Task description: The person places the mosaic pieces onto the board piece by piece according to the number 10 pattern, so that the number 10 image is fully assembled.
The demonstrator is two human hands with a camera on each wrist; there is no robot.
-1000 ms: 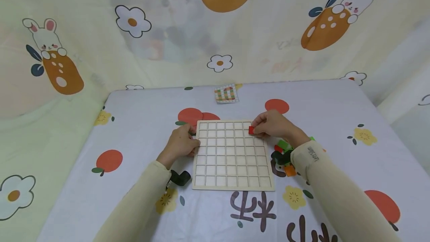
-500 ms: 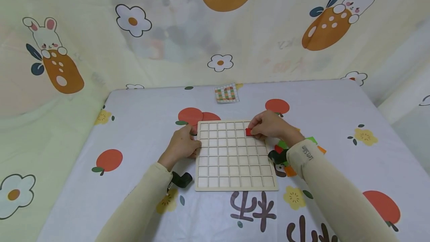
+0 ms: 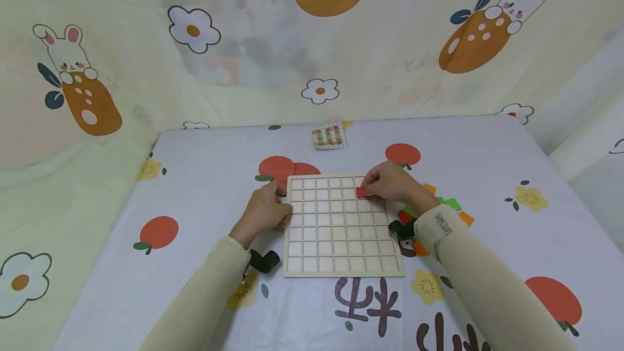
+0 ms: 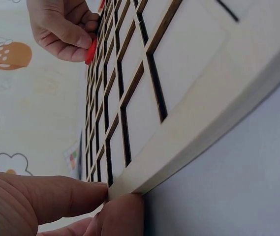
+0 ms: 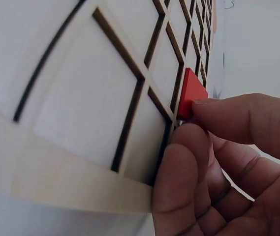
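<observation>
A pale wooden grid board [image 3: 343, 274] lies flat on the table, its square cells edged by thin raised strips. My left hand [image 3: 263, 207] pinches its left edge; in the left wrist view the thumb [image 4: 66, 194] lies on top of the rim with a finger against the side. Over the board's far right part, my right hand [image 3: 392, 182] holds a small red square tile [image 3: 360, 193] at a second-row cell. From the right wrist camera, the thumb presses on the red tile [image 5: 193, 93], which stands a little proud of the strips. Its lower edge is hidden by fingers.
Loose green, orange and red tiles [image 3: 452, 204] lie right of the board, partly hidden by the right wrist and its black strap. A small card with a coloured grid pattern [image 3: 329, 135] lies beyond the board. A printed cloth covers the table and the wall behind.
My right hand has shifted slightly left and nearer with the red tile. The board's near end has moved a little to the right, while the left hand keeps its grip on the edge.
</observation>
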